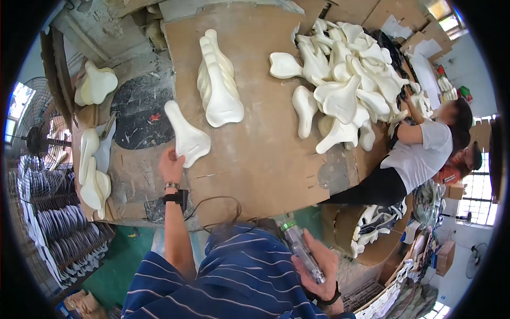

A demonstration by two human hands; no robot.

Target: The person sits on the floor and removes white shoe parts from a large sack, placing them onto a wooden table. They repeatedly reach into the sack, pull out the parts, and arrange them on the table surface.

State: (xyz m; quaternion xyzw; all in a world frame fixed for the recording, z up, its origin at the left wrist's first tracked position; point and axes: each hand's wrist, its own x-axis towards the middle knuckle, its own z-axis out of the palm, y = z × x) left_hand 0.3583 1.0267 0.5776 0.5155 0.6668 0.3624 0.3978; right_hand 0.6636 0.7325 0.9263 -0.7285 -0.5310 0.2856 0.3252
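Note:
A cream foam bicycle saddle pad (187,137) lies on the cardboard-covered table in front of me. My left hand (171,166) pinches its wide end near the left corner, fingers closed. Close to my body, off the table's edge, my right hand (320,266) is wrapped around a clear cylinder with a green end (303,252); its exact kind I cannot make out. Just beyond the held pad, a row of overlapping saddle pads (223,101) lies with noses pointing away. A large loose heap of such pads (345,80) covers the table's right side.
More saddle pads (97,85) lie along the table's left edge. A dark cable (220,198) curls over the front edge. At the right, a person in a white shirt (411,154) reaches toward the heap. A standing fan (37,138) and a rack of grey pieces (61,234) are at left.

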